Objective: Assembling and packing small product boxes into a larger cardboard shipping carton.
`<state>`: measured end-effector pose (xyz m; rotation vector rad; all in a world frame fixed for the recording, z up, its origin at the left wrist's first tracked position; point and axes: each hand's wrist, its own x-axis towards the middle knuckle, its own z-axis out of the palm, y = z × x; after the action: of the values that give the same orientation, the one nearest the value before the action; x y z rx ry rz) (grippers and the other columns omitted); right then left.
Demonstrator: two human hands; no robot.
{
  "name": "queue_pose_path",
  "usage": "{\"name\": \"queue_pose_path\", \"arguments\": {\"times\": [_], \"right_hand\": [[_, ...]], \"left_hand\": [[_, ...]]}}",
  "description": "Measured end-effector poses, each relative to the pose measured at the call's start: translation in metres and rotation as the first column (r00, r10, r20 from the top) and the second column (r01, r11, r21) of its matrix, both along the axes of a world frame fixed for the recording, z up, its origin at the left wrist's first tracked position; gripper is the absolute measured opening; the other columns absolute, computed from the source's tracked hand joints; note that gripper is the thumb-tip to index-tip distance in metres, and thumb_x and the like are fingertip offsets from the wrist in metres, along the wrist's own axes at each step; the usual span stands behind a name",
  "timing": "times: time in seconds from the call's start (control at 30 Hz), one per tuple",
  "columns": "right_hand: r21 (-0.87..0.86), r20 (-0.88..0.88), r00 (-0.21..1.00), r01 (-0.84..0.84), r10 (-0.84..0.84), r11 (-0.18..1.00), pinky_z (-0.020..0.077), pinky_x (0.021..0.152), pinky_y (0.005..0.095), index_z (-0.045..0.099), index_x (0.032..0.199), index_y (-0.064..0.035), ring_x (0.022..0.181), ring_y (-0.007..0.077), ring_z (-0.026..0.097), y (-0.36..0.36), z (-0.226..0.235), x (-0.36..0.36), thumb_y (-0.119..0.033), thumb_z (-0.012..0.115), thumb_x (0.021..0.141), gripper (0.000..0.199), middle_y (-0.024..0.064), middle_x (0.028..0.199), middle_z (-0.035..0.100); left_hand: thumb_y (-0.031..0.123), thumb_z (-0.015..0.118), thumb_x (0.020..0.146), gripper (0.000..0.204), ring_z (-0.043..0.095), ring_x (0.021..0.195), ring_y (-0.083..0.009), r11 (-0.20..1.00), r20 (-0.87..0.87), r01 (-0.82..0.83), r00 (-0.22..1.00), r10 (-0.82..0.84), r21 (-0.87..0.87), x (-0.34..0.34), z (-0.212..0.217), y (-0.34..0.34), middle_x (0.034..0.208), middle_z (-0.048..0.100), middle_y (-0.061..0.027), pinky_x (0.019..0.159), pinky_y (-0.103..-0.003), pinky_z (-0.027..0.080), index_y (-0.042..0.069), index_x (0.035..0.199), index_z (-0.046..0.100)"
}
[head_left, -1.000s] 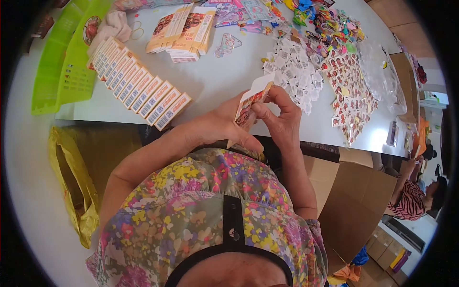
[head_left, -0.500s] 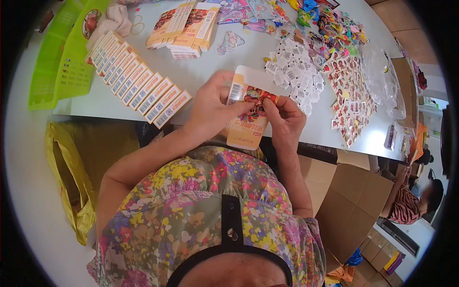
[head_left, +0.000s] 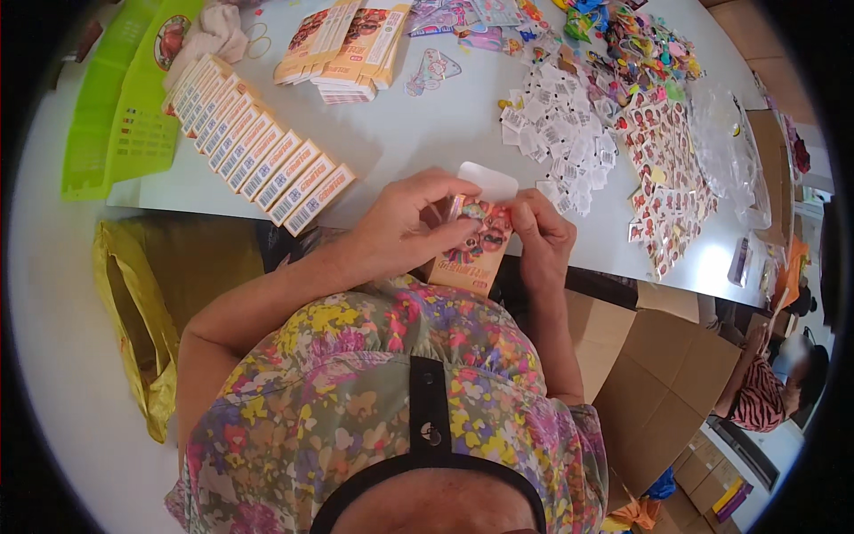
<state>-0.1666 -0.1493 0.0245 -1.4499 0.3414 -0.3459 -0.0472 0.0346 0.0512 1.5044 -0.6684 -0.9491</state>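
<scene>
Item: small printed carton (head_left: 471,254), orange with cartoon figures, white flap open at the top.
Location: held over the table edge (head_left: 427,191), close to the torso.
Handling: likely light, thin card that creases easily; best pinched by the side edges.
Left hand (head_left: 405,227): fingers closed on the carton's top left.
Right hand (head_left: 538,240): pinching its right edge.
Nearby: row of finished cartons (head_left: 258,160); white labels (head_left: 556,133).

bright, even light | soft shadows | fisheye bending, dark rim
</scene>
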Motion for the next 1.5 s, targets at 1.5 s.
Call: {"name": "queue_pose_path", "arguments": {"times": [1.5], "right_hand": [[0.264, -0.164, 0.986, 0.036, 0.008, 0.964, 0.0553, 0.074, 0.0289, 0.058, 0.109, -0.0052, 0.083, 0.013, 0.063, -0.023, 0.026, 0.012, -0.009, 0.063, 0.091, 0.02, 0.0059, 0.098, 0.065]], "left_hand": [[-0.001, 0.071, 0.082, 0.066, 0.052, 0.121, -0.0155, 0.94, -0.18, -0.139, 0.98, 0.085, -0.311, 0.006, 0.004, -0.012, 0.137, 0.048, -0.0094, 0.101, -0.03, 0.042, 0.005, 0.14, 0.039]]}}
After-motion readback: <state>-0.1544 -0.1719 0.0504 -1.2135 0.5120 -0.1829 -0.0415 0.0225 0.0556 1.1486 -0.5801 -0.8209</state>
